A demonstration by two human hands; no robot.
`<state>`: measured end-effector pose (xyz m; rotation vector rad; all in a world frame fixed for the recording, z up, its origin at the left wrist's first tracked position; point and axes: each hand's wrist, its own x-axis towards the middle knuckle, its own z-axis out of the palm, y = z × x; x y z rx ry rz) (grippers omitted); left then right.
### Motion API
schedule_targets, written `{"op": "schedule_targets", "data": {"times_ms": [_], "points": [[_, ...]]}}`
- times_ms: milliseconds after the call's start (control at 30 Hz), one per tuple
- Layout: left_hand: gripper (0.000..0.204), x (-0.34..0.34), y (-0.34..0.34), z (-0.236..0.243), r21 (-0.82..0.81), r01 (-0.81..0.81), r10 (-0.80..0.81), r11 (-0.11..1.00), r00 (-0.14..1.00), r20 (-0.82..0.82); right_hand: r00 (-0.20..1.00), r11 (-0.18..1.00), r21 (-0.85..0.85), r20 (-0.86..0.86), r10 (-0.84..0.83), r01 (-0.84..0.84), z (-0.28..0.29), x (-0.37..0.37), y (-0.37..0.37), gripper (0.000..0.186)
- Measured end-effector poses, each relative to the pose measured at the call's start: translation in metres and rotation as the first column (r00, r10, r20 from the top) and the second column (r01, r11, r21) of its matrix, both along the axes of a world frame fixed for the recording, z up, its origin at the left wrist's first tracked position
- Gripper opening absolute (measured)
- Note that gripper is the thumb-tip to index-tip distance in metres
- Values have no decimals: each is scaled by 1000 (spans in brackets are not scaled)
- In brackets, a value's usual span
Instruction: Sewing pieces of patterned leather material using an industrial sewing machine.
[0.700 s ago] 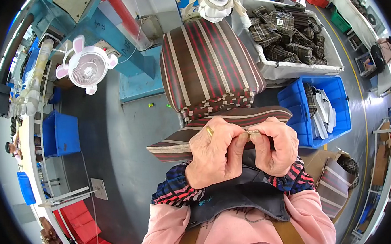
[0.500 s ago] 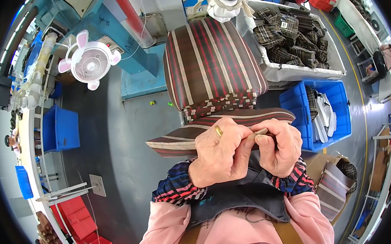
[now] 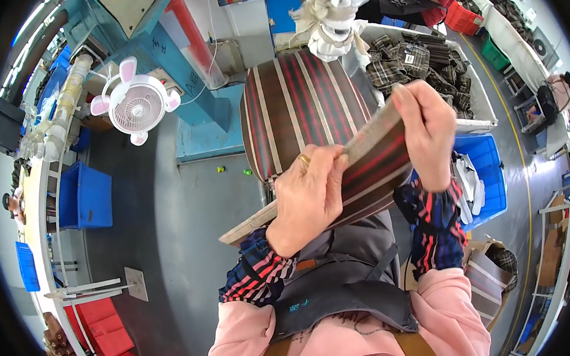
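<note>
A striped fabric piece (image 3: 378, 163), brown with red and beige stripes and a pale beige edge, is held between both hands. My left hand (image 3: 307, 195), with a ring on one finger, pinches the pale edge near its middle. Higher and to the right, my right hand (image 3: 429, 131) grips the same edge near its upper end. The edge slants from lower left to upper right, and the cloth hangs below it. Beyond my hands stands a padded form covered in matching striped cloth (image 3: 303, 94).
A white-lined bin (image 3: 481, 125) of plaid pieces stands at the far right, with a blue crate (image 3: 488, 167) nearer. A blue machine column (image 3: 196, 81) and a white fan (image 3: 137, 107) are at left. A cardboard box (image 3: 476, 245) sits at my right. Another blue crate (image 3: 91, 195) is left.
My right hand has moved up and right, away from my left, stretching the fabric edge. Earlier both hands were pinched together at one spot. My left hand has shifted slightly left.
</note>
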<state>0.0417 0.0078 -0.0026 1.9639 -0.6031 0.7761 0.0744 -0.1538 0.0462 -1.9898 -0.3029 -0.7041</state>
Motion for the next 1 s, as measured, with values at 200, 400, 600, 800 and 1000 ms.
{"op": "schedule_targets", "data": {"times_ms": [200,400,600,800,1000], "points": [[15,19,7,5,-93,91,-106,992,980,-171,974,963,149,-13,228,-224,-5,39,1,18],[12,32,10,13,-56,70,-82,996,967,-243,992,983,177,-105,68,-49,10,69,-22,21],[13,73,1,30,-242,158,-204,957,963,-176,949,937,190,-57,310,-294,31,125,-39,24],[22,104,-7,40,-511,211,-428,833,831,-355,954,975,133,-218,206,-180,41,167,-49,23],[23,109,-3,34,-527,182,-386,830,870,-307,909,947,182,-281,307,-263,35,176,-35,21]]}}
